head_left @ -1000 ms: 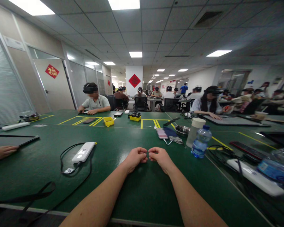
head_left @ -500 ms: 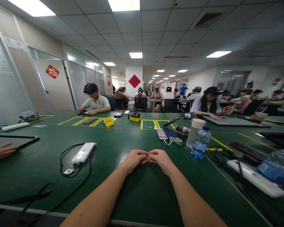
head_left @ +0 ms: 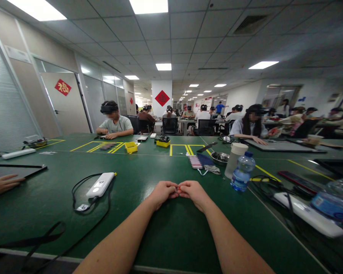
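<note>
Over the green table (head_left: 125,228), my left hand (head_left: 163,193) and my right hand (head_left: 193,193) meet fingertip to fingertip in front of me. Both are closed in a pinch. Between them shows a tiny shiny thing (head_left: 176,190), mostly hidden by the fingers and too small to name. A spot of orange-red shows at the right fingertips; whether it belongs to the same thing, I cannot tell.
A white power bank (head_left: 101,185) with a black cable lies to the left. To the right stand a water bottle (head_left: 242,172) and a pale tumbler (head_left: 234,161). A metal bowl (head_left: 220,158) sits beyond. Another person's hand (head_left: 5,184) rests at far left.
My hands stay almost in place, fingertips still together. An orange-red spot now shows at the right fingertips. The other person's hand at far left has slid slightly right.
</note>
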Demonstrator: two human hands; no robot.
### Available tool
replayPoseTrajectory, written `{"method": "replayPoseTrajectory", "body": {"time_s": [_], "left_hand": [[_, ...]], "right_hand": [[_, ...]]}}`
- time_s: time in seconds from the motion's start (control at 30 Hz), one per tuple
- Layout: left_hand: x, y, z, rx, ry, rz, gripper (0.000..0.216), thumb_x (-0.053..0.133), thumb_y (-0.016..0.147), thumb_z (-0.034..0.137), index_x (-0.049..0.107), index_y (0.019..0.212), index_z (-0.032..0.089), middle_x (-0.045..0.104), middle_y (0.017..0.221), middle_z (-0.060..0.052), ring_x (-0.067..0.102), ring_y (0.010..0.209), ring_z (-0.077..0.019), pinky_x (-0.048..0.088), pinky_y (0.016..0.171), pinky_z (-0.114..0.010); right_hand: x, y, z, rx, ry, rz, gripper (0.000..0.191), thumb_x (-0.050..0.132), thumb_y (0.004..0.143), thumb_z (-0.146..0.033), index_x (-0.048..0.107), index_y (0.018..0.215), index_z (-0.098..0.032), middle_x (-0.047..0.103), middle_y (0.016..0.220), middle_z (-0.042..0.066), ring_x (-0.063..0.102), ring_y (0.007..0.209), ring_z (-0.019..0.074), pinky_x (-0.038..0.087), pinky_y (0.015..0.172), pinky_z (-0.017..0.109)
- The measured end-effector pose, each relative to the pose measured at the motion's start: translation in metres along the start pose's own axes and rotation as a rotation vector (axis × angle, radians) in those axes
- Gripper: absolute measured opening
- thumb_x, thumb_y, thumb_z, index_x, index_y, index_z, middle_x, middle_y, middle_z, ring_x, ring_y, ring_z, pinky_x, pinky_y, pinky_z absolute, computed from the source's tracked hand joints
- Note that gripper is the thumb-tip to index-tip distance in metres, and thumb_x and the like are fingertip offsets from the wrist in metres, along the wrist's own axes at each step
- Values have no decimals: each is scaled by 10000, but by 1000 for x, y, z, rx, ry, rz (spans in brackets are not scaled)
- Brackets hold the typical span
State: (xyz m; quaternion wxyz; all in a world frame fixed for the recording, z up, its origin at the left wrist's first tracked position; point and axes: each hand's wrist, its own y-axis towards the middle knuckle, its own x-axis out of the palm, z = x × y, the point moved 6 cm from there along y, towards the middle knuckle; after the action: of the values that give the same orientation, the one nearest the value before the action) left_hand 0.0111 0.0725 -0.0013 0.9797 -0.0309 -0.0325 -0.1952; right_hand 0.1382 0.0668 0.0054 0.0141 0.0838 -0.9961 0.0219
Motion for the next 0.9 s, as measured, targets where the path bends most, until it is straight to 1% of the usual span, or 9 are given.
{"method": "replayPoseTrajectory", "body": {"time_s": [0.23,0.47,0.6,0.7,0.77,0.83,0.9], "left_hand": [[-2,2,-4,29,41,-11,206,537,741,144,661,901,108,676,749,-72,603,605,-87,477,605,-190],[-2,1,-2,32,77,-8,215,531,750,155,655,919,106,674,757,-81,613,617,-94,481,590,-192],[-3,0,-2,17,79,2,231,546,748,180,640,943,100,672,771,-89,617,590,-104,477,539,-191],[-4,0,-1,9,25,14,229,562,738,169,631,945,98,662,730,-79,602,555,-95,479,543,-197],[-4,-1,0,19,-57,18,217,577,731,156,626,936,102,654,734,-75,599,575,-90,481,566,-193],[-4,-1,3,49,-131,20,217,602,717,147,623,929,105,647,768,-74,594,597,-83,467,553,-172],[-3,-2,6,77,-168,18,229,621,701,132,622,928,102,634,759,-63,576,580,-70,445,521,-151]], "right_hand": [[1,-1,-1,0,8,-9,113,589,699,-113,640,798,-99,689,758,99,673,676,147,555,679,248],[2,-3,-4,12,19,-1,102,590,697,-101,638,787,-97,685,723,91,667,645,138,559,658,247],[2,-5,-7,7,18,12,88,607,686,-102,636,769,-103,678,702,75,658,634,126,558,645,237],[1,-5,-8,-11,29,29,102,631,674,-112,629,777,-114,670,695,61,653,621,126,556,614,234],[1,-6,-9,-28,50,37,119,648,666,-121,625,783,-118,663,699,52,654,622,126,555,608,231],[1,-6,-9,-34,74,42,124,659,659,-124,625,778,-115,658,707,49,656,632,126,554,624,233],[1,-6,-10,-27,99,44,108,656,664,-126,626,767,-110,657,713,53,659,651,129,555,651,239]]}}
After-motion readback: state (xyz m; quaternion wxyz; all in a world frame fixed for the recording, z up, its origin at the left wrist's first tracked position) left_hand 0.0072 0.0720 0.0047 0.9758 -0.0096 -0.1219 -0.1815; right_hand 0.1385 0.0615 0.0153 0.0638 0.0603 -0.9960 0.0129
